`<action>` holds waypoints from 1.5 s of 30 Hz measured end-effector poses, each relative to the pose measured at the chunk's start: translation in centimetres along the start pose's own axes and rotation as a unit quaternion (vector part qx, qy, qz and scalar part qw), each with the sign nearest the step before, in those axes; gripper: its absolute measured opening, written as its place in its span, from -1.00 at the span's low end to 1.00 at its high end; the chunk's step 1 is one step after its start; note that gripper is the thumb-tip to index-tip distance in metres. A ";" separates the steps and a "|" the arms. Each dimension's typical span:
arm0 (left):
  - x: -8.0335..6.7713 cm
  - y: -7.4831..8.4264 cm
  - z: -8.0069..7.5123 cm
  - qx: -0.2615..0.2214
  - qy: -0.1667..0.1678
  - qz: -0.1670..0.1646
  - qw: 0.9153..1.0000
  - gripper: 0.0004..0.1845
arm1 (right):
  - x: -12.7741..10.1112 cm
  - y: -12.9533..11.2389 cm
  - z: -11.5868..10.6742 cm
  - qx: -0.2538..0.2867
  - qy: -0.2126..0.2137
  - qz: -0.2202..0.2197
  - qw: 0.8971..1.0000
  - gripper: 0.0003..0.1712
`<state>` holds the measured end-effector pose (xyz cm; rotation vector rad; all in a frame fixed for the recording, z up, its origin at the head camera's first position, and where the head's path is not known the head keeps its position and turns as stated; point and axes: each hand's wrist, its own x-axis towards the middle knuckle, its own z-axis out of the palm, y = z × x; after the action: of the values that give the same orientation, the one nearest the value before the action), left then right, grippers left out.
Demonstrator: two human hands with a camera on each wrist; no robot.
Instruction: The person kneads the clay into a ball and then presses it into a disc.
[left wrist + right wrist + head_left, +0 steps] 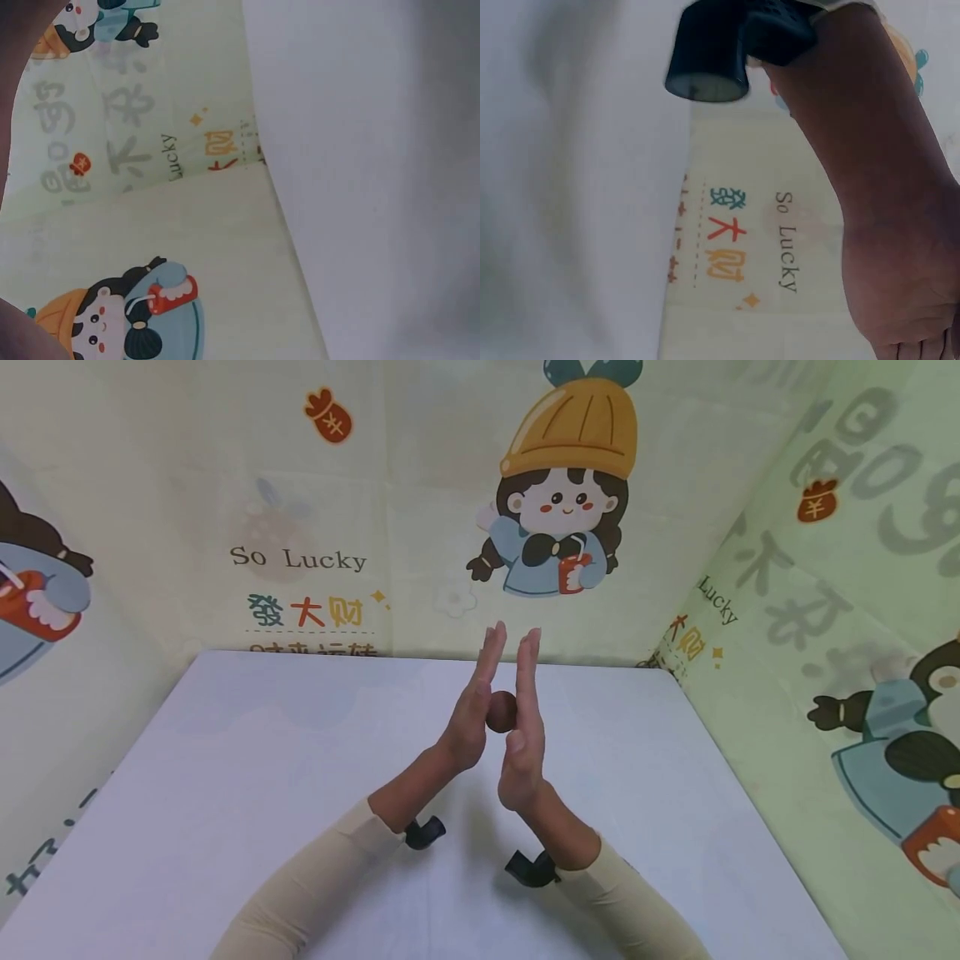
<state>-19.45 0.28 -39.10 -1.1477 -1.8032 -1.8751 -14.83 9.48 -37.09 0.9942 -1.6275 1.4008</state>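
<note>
A small round brown ball is held between two palms above the white table. My left hand presses it from the left, its fingers straight and pointing up and away. From the other side the palm of my right hand presses the ball, also with straight fingers. In the right wrist view, the left hand and its bare wrist show at the right; the ball does not appear there. Only strips of skin at the left edge show in the left wrist view, and the ball is out of sight.
Black wrist cameras, one on the left and one on the right, hang beneath the sleeve cuffs. A printed cloth with cartoon figures walls the table at the back and both sides.
</note>
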 end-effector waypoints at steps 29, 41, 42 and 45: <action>-1.8 3.4 2.4 -0.006 -0.009 0.046 0.999 -0.06 | 1.1 1.4 -1.5 0.031 0.003 0.009 0.999 0.16; -1.1 4.8 1.9 -0.036 0.043 0.049 0.997 -0.08 | 0.0 1.4 -0.6 0.029 -0.017 0.014 0.999 0.14; -1.0 4.8 1.8 -0.037 0.050 0.050 0.997 -0.08 | -0.1 1.4 -0.5 0.029 -0.020 0.017 0.999 0.15; -0.6 4.9 1.4 -0.041 0.067 0.051 0.996 -0.07 | -0.6 1.3 -0.1 0.040 -0.028 0.021 0.999 0.17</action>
<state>-15.19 0.53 -36.27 -1.0916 -1.5808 -1.9336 -15.80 9.74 -38.11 1.0595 -1.6532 1.4887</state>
